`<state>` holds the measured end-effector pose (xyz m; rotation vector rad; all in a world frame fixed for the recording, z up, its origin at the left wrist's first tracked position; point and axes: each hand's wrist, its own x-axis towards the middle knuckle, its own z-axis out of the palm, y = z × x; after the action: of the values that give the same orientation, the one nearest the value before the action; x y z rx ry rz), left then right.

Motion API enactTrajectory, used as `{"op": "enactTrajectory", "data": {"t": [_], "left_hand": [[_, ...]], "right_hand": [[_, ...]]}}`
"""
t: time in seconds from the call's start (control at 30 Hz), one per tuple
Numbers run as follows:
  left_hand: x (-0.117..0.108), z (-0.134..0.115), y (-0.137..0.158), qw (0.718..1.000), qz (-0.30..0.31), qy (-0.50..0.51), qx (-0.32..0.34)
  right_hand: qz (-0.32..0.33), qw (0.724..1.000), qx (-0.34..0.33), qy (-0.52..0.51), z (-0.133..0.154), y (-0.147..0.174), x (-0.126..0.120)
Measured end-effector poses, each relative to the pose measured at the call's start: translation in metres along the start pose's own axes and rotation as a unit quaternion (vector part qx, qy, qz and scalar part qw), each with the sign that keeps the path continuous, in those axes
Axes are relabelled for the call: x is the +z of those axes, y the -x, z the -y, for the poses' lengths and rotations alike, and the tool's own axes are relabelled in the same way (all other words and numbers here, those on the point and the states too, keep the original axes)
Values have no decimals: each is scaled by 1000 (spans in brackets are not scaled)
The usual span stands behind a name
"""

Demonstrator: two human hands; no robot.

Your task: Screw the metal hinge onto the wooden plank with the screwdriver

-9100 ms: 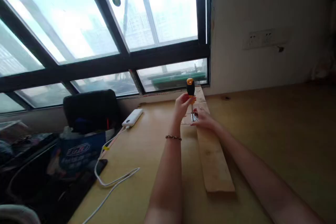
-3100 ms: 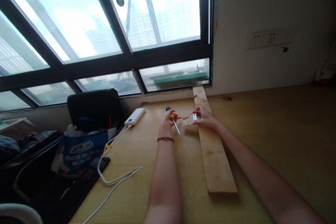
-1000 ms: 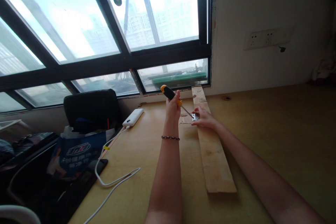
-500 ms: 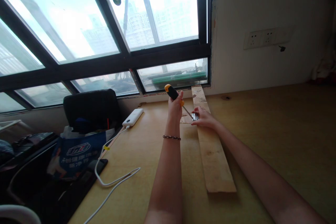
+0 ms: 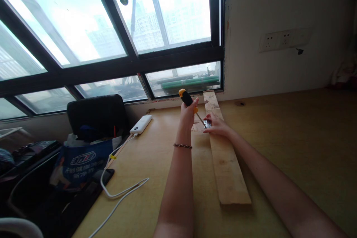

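A black and yellow screwdriver [image 5: 186, 97] is in my left hand [image 5: 189, 113], tilted with its handle up to the left. Its shaft slants down to a small shiny metal hinge [image 5: 206, 123], where the tip appears to touch. My right hand [image 5: 217, 125] pinches this hinge from the right with thumb and fingers. Both lie over a long wooden plank [image 5: 227, 171] resting on the table. A small thin wooden piece [image 5: 197, 125] sticks out left of the plank, under the hinge. Any screw at the tip is too small to make out.
A white power bank [image 5: 141, 124] with a white cable [image 5: 125, 192] lies on the wooden table [image 5: 292, 148] to the left. Beyond the left edge are a black chair [image 5: 97, 115] and a blue bag [image 5: 83, 163]. Window and wall bound the far side.
The screwdriver's handle and my left hand have shifted slightly to the right, so the tool stands at a little different tilt. My right hand and the hinge stay in place.
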<state>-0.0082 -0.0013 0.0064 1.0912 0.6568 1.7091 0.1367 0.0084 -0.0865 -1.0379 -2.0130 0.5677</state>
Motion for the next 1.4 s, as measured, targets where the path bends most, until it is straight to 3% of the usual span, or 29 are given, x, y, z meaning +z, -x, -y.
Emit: {"op": "enactTrajectory", "data": {"t": [0.2,0.47,0.83,1.2,1.4], "left_hand": [[-4,2,-3,993,37,-110,2],[5,0,4,990,-3,-143,-2],[6,-5,3,988,22,-150,-14],[10,1,7,994,74,-72,-38],[11,-6,12,986,105,-121,-41]], "right_hand": [[2,1000,6,-7,-1,0,1],[-9,1000,5,14,3,0,-1],[-2,1000,1,13,1,0,0],[-6,1000,2,19,4,0,-1],[-12,999,3,33,4,-1,-1]]}}
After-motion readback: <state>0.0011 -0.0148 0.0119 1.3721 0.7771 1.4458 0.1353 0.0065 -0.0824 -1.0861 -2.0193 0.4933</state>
